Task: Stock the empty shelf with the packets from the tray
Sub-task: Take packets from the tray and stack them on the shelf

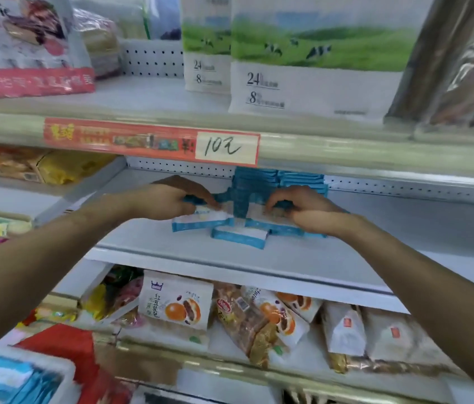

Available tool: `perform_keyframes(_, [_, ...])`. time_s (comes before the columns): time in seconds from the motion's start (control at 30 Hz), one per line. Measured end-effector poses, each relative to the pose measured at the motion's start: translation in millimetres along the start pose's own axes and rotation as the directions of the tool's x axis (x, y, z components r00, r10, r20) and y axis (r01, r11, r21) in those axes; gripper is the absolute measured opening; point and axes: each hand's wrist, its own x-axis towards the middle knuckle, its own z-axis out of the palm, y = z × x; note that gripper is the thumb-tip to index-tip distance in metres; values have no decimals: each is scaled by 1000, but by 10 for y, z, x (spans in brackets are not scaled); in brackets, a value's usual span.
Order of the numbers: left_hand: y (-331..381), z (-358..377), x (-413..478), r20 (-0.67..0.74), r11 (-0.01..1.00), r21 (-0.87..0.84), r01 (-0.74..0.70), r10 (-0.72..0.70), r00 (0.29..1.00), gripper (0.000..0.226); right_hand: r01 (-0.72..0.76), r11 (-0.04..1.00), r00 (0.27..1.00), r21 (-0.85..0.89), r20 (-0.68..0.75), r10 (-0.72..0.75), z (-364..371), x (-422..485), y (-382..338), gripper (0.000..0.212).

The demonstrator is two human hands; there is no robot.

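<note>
Head view: my left hand (168, 199) pinched and my right hand (308, 212) gripped blue packets (240, 236) piled on the middle shelf (390, 228); I judged them light, soft, slippery film, best taken by the flat sides.

White shelf (375, 234), blue-and-white packets (240, 236) lying flat on it, taller packet stack (259, 182) behind them

Cow-picture bags (317, 68) above price tag (151, 141)
</note>
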Motion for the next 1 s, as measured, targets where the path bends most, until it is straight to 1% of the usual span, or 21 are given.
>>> perform_keyframes(0.07, [81, 21, 152, 20, 999, -17, -33, 33, 999, 52, -29, 999, 999, -30, -24, 28, -77, -133, 195, 44])
perform_keyframes(0.13, [132, 43, 271, 55, 999, -33, -33, 35, 998, 51, -53, 997, 998, -52, -33, 52, -117, -231, 370, 46])
perform_keyframes(0.23, [197, 83, 375, 89, 998, -59, -23, 29, 996, 52, -81, 994, 997, -74, -7, 81, -98, -322, 535, 54])
perform_keyframes(0.33, [257, 100, 423, 103, 998, -68, -15, 22, 994, 53, -94, 993, 996, -68, -15, 93, -35, -344, 659, 52])
perform_keyframes(0.4, [303, 93, 425, 103, 996, -90, -3, 12, 995, 53, -69, 995, 997, -77, -25, 67, -2, -329, 705, 50])
perform_keyframes(0.5, [349, 87, 410, 102, 994, -107, 8, 3, 995, 53, -7, 989, 1000, -146, -22, 4, 57, -287, 725, 52])
perform_keyframes(0.7, [373, 78, 394, 93, 995, -99, 12, -3, 996, 55, 76, 957, 987, -282, -114, -112, 248, -257, 802, 43])
perform_keyframes(0.87, [423, 120, 424, 86, 997, -72, 6, 0, 996, 53, 81, 967, 972, -242, -194, -130, 254, -291, 811, 38])
perform_keyframes(1.0, [520, 158, 495, 89, 997, -78, -22, 29, 996, 52, 65, 987, 970, -149, -221, -97, 241, -325, 878, 36])
